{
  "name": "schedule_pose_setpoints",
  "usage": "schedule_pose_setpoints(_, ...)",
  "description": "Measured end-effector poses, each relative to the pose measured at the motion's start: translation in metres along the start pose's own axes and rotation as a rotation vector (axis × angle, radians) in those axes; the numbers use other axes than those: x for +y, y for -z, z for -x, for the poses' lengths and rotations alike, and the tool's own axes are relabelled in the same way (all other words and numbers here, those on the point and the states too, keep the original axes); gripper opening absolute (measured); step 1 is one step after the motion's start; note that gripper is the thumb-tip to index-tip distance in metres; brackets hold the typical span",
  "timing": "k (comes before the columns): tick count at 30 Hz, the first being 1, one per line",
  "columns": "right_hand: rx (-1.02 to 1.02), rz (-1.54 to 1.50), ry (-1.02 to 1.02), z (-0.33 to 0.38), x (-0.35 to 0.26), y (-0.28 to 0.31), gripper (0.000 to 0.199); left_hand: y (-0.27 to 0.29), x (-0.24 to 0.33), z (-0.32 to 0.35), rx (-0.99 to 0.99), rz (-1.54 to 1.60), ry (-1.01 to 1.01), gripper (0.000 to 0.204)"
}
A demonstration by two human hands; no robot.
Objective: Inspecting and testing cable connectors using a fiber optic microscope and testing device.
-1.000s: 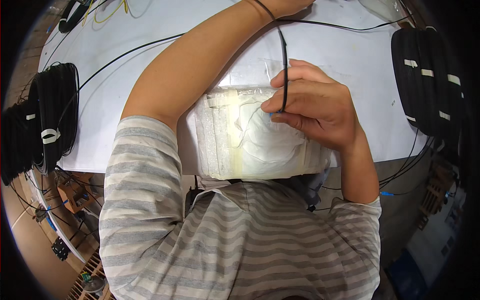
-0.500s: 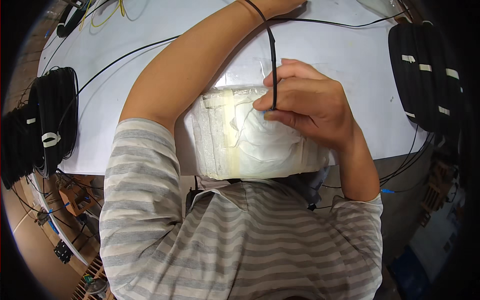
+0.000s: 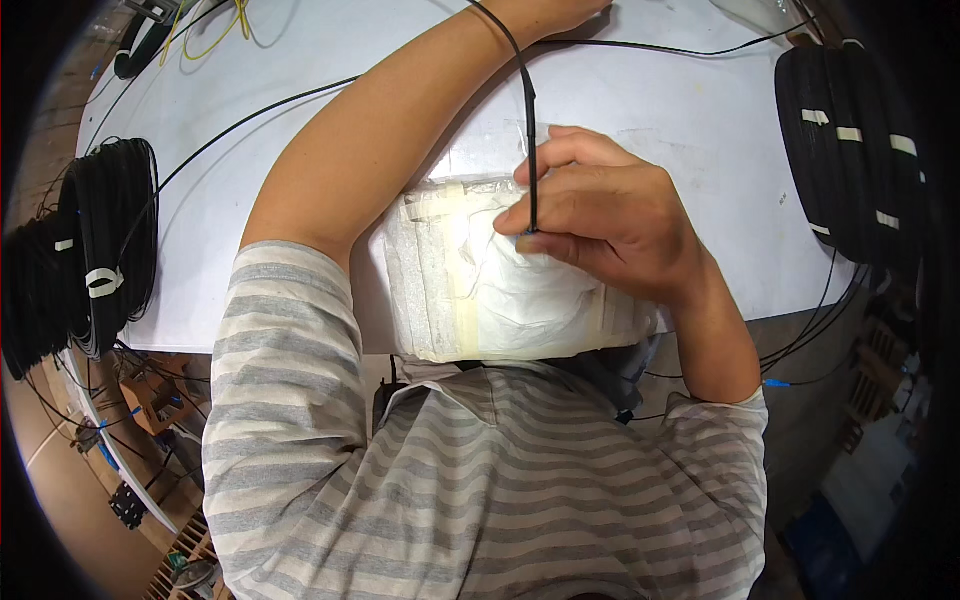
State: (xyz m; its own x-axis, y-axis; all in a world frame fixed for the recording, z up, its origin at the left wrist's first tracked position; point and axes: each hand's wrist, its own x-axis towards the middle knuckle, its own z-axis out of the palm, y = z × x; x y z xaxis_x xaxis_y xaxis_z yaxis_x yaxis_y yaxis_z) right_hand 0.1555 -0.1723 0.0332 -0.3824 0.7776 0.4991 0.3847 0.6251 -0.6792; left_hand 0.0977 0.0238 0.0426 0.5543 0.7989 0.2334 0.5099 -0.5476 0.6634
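Note:
My right hand rests on a white tape-wrapped pad at the near edge of the white table. Its thumb and fingers pinch a thin black cable. The cable runs straight up from the pinch toward my left wrist. My left forearm stretches across the table to the far side. Only the heel of my left hand shows at the top edge, and its fingers are out of the picture. More black cable trails from there to the right across the table.
A thick coil of black cable lies at the table's left edge, and another taped coil lies at the right. A yellow cable and a dark tool lie at the far left corner. Clutter sits on the floor below.
The stretch of black cable above my right hand has shifted a little to the left. My right hand keeps its pinch over the pad.

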Motion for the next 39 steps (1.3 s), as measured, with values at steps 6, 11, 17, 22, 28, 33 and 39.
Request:
schedule_pose_setpoints(6, -0.002, -0.039, 0.005, -0.002, 0.001, -0.004, 0.019, -0.023, -0.044, -0.010, 0.305, 0.257, -0.517, 0.083)
schedule_pose_setpoints(11, -0.001, -0.029, 0.005, -0.002, -0.001, -0.006, 0.018, -0.024, -0.042, -0.008, 0.294, 0.259, -0.491, 0.082)
schedule_pose_setpoints(17, -0.026, -0.014, 0.030, -0.003, -0.001, -0.004, 0.018, -0.023, -0.042, -0.008, 0.290, 0.261, -0.493, 0.082)
schedule_pose_setpoints(22, -0.054, 0.000, 0.007, -0.002, -0.002, -0.005, 0.017, -0.022, -0.040, -0.007, 0.289, 0.257, -0.479, 0.082)
schedule_pose_setpoints(28, -0.014, -0.026, 0.009, -0.005, -0.002, -0.007, 0.015, -0.019, -0.038, -0.005, 0.269, 0.252, -0.461, 0.083)
schedule_pose_setpoints(33, -0.055, -0.070, 0.005, -0.005, -0.003, -0.005, 0.014, -0.018, -0.038, -0.005, 0.271, 0.261, -0.464, 0.082)
schedule_pose_setpoints(39, -0.075, -0.107, 0.002, -0.005, -0.002, -0.005, 0.015, -0.019, -0.038, -0.006, 0.284, 0.268, -0.455, 0.081)
